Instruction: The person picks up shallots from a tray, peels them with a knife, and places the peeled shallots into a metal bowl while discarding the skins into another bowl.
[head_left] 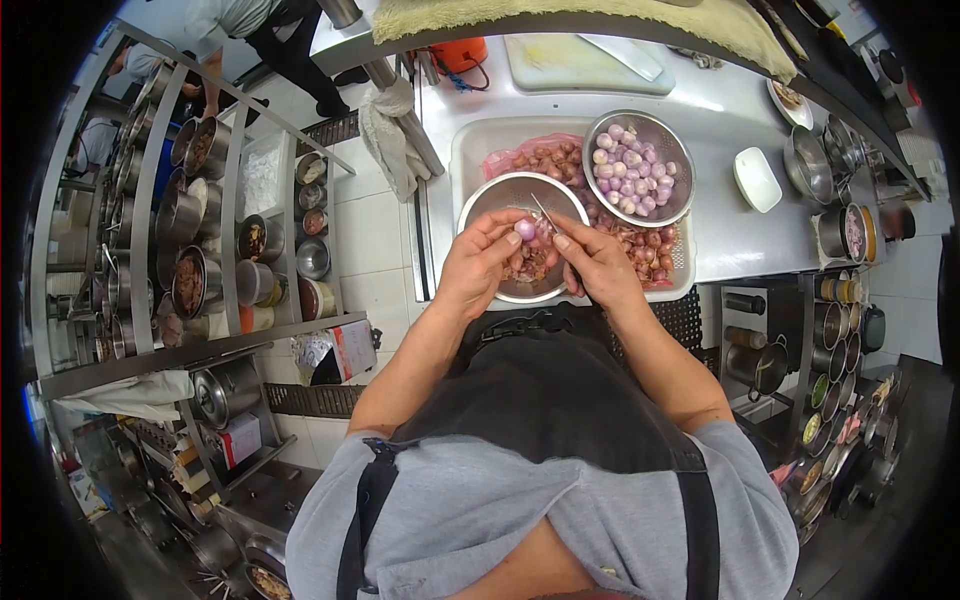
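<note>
My left hand [482, 258] is closed around a small purple shallot [525, 230], pinching it between thumb and fingers. In my right hand [600, 262] is a knife [542, 210], its thin blade pointing up and left beside the shallot. Both hands are above a metal bowl [478, 212] with brown skins [532, 268] in it. Just behind and to the right, a metal colander [688, 165] holds many peeled shallots [632, 170]. Unpeeled shallots [650, 250] lie in a large white tray [470, 138] under the bowls, some in a pink net bag [500, 160].
At the back of the steel counter [720, 240] are a cutting board [540, 65] and a cleaver [622, 58]. A white dish [757, 180] stands to the right. A rack of pots [190, 280] is on the left. Another person [285, 50] stands at the upper left.
</note>
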